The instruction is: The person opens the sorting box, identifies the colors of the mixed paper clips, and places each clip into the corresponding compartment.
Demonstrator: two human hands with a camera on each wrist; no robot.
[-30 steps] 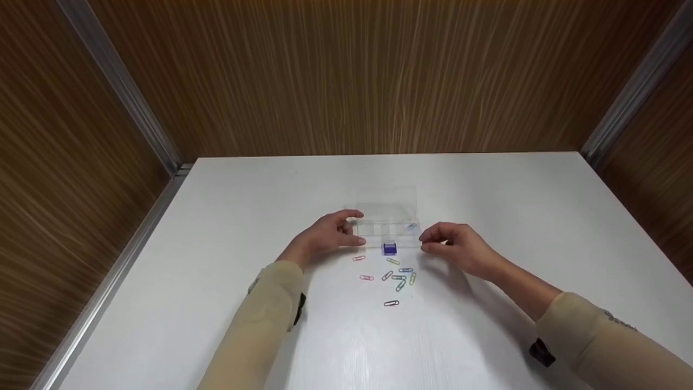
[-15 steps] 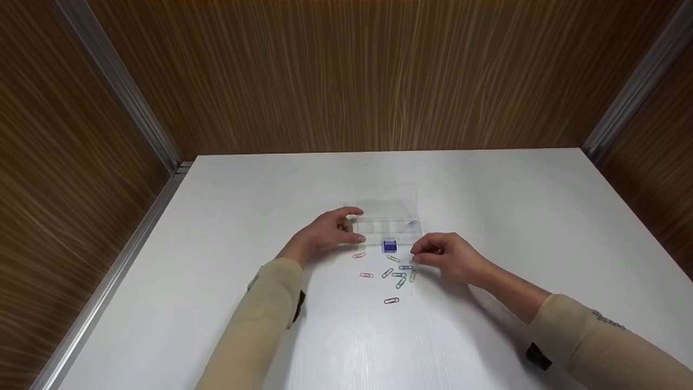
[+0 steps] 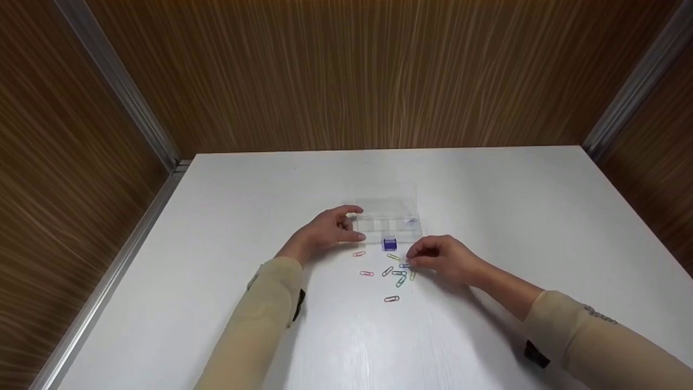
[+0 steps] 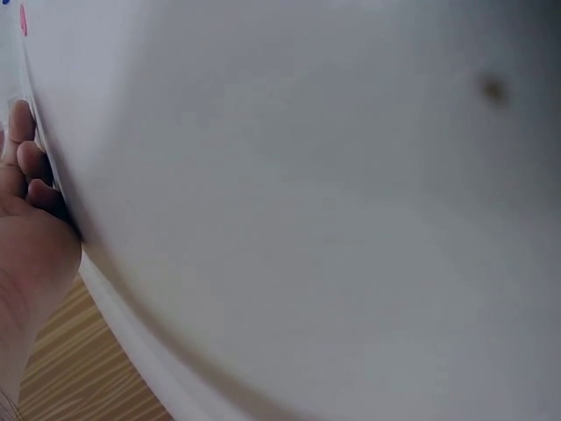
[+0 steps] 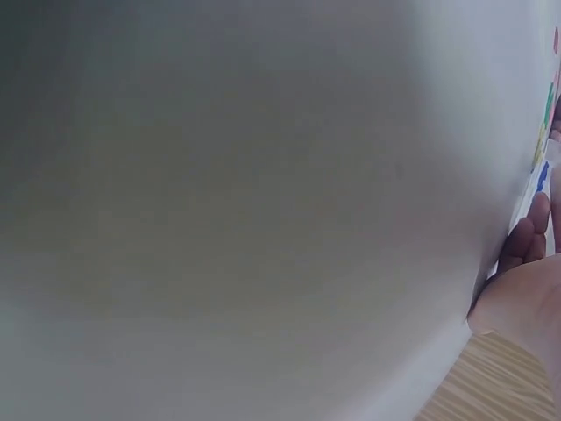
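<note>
**Fingertips Closing Over a Blue Clip at the Edge of the Scatter**

Gripped at its left end, the clear compartment box is being steadied by the left hand, with the thumb laid along the near side and the fingers curled over the far corner. The right hand is being lowered onto the table with thumb and forefinger drawn nearly together; their tips are being set at a blue paper clip. Whether the clip is already being pinched cannot be told, since the contact is too small to resolve from the head view and the wrist views are blurred.

The clips are lying loose in front of the box, on the person's side of it, just beside the purple latch. The blue clip is lying at the right edge of that scatter, directly under the right fingertips, with its long axis running roughly left to right. The right hand is far the nearer of the two to it. The box is lying just beyond and slightly to the left of the pinch (the open tray is divided into small cells, and one clip seems to be resting in the rightmost). A lone reddish clip is lying apart, nearest the person.
</note>
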